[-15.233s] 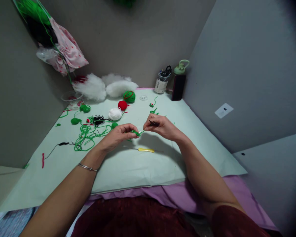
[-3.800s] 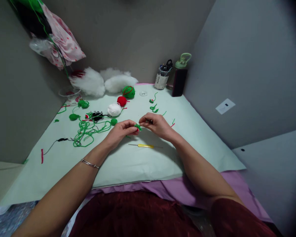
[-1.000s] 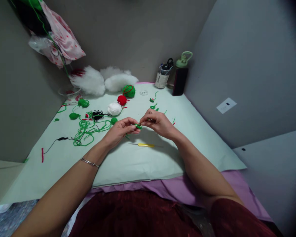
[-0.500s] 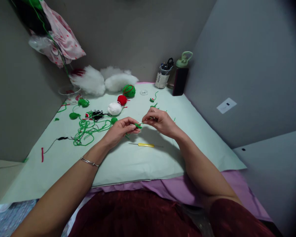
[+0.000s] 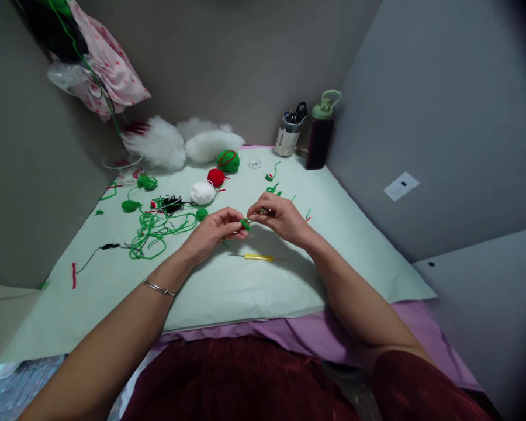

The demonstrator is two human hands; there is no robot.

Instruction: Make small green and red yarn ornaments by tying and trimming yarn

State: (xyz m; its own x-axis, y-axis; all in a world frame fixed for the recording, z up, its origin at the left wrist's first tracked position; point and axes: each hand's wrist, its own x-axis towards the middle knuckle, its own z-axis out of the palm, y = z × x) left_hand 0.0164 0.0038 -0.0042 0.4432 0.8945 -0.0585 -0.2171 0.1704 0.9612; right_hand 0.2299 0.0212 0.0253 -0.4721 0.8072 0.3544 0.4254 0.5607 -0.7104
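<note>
Between the thumb and fingers of my left hand [image 5: 223, 228] is a small green piece of yarn work [image 5: 245, 224]. My right hand [image 5: 277, 215] is pinched just to its right, fingertips almost at the piece. A thin metal needle or hook runs from those fingers to the green piece; its exact kind is too small to make out. Below both hands, a crochet hook with a yellow handle [image 5: 258, 257] lies on the pale table cover [image 5: 245, 298].
To the left lie tangled green yarn [image 5: 151, 231], black yarn [image 5: 172, 204], and white [image 5: 202, 192], red [image 5: 216, 178] and green balls [image 5: 228, 161]. White stuffing [image 5: 160, 143] sits behind. A pen cup [image 5: 287, 137], bottle [image 5: 326, 106] and phone [image 5: 319, 144] stand at the back right.
My right hand has moved slightly left, closer to the green piece, and less of the metal tool shows between the hands. My left hand has stayed nearly still.
</note>
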